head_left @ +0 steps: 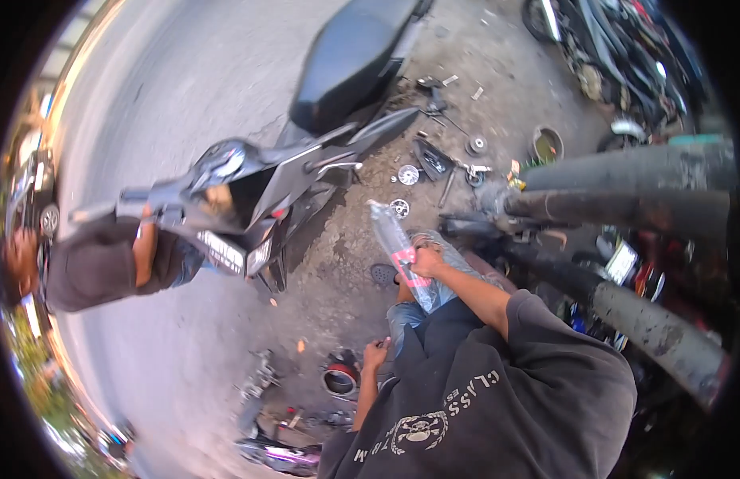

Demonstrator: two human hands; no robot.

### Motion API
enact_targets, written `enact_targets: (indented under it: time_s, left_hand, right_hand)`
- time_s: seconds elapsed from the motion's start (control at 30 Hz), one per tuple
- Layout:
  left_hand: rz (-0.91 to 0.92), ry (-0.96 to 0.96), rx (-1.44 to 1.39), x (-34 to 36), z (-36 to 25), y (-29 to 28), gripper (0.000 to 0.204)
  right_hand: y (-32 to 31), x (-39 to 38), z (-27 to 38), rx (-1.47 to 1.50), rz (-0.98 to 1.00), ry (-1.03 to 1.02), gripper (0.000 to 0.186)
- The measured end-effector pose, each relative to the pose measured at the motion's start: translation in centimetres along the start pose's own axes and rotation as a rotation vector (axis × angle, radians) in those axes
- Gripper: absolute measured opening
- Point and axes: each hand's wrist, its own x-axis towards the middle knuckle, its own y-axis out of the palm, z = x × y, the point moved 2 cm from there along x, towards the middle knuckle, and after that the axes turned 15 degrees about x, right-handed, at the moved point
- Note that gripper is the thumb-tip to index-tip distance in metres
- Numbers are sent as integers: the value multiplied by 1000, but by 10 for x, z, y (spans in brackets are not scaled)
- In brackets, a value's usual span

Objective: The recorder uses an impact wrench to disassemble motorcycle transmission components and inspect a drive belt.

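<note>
My right hand (427,260) is closed around a long clear plastic package (394,233) with a pink-red band, held above my knees. The package slants, its narrow end pointing away from me. My left hand (375,352) is lower and to the left, beside my leg, with its fingers curled; whatever may be in them is too small to make out. Ahead of me stands a dark grey scooter (338,80), apart from both hands. On the ground between the scooter and me lie round silver metal parts (408,174) and a black plastic piece (434,160).
Another person (94,263) stands at the left, an arm at the scooter's front. Thick grey posts (625,180) rise close on my right. A round pot (546,145) and parked motorcycles (625,56) are beyond. A red-rimmed black drum (340,377) and loose parts (262,375) lie at lower left.
</note>
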Motion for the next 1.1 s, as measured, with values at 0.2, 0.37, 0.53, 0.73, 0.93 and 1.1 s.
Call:
enact_targets:
  time_s: [0.2,0.37,0.53,0.73,0.93,1.1]
  left_hand:
    - [258,96,476,61,-67,-10,54]
    - [299,258,682,87,-127,-53,37]
    - [301,437,637,78,-195,-121,28]
    - [468,460,555,149,-241,-141,24]
    - [17,151,53,331,-292,-158,33]
    - [37,335,113,520,-339,-72,33]
  right_hand:
    - [-14,-14,-146,290,-316,307,50]
    - [-12,-23,-190,579,-436,319,40]
    - [-51,-43,-163,742,-280,221,43]
    - [-75,-11,-181,1131,-539,-32,34]
    - [-174,175,-222,1244,-638,-228,30]
    - [-211,348,-305,1084,-641,-338,45]
